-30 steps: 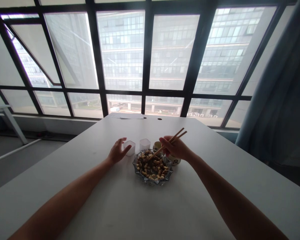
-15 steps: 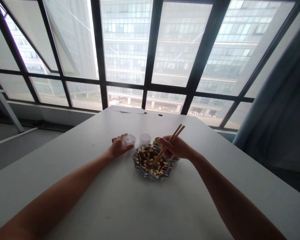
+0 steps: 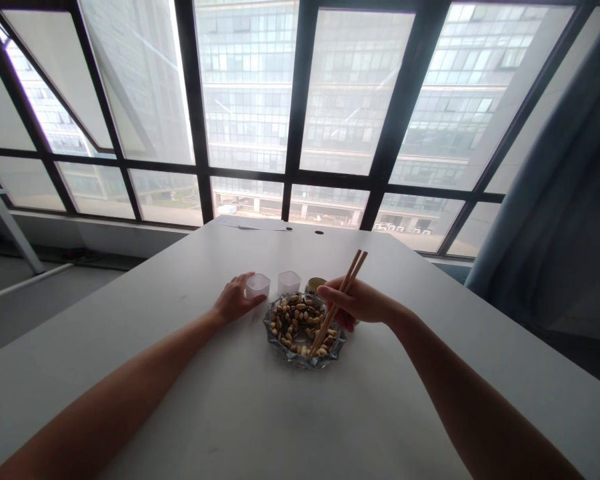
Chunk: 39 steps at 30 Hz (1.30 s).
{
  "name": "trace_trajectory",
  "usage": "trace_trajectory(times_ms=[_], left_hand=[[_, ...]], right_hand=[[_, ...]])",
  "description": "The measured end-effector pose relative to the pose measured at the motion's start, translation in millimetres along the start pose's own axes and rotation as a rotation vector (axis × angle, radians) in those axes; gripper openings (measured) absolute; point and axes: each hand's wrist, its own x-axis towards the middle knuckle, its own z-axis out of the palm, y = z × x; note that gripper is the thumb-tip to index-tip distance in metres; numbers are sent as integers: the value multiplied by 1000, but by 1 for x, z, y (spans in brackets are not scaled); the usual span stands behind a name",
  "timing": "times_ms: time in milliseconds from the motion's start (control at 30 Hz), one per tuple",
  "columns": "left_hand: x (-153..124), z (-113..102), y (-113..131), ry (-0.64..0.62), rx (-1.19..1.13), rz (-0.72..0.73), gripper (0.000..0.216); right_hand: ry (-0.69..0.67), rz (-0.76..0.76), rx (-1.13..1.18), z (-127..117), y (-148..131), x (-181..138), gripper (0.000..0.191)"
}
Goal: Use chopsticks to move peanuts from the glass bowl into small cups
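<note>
My right hand [image 3: 359, 300] grips a pair of wooden chopsticks [image 3: 353, 270]. Their tips reach down among the peanuts [image 3: 295, 313] near the front of a scalloped glass bowl [image 3: 303, 363]. Darker bits, perhaps seeds, lie between the peanuts. To the left of the bowl, my left hand [image 3: 233, 301] curls its thumb and fingers around a small clear plastic cup [image 3: 258, 285]. A second such cup [image 3: 289, 281] stands just behind the bowl. Partly hidden by my right hand is a round container with a gold-coloured top [image 3: 315, 285].
All of this stands on a long white table [image 3: 220, 400]. White sheets of paper [image 3: 260, 225] lie at its far end by two dark round holes. Large windows rise beyond, with a blue curtain [image 3: 535, 187] on the right.
The chopstick tips have moved toward the front of the bowl, and my right hand has come slightly lower. Bare glass now shows mid-bowl among the peanuts. My left hand stays at the cup.
</note>
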Motion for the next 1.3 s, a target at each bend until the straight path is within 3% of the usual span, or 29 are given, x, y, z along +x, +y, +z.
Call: trace_trajectory(times_ms=[167,367,500,933,1300], left_hand=[[0,2,0,-13,-1,-1,73],[0,3,0,-9,-26,2,72],[-2,2,0,-16,-38,3,73],[-2,2,0,-39,-53,-14,73],[-2,0,2,-57,-45,-18,75]], right_hand=[[124,-54,7,4,9,7,56],[373,-142,4,-9,22,12,59],[442,-201,-20,-16,20,7,59],[354,-241,-166,-5,16,7,53],[96,-151,-292,2,-2,-3,46]])
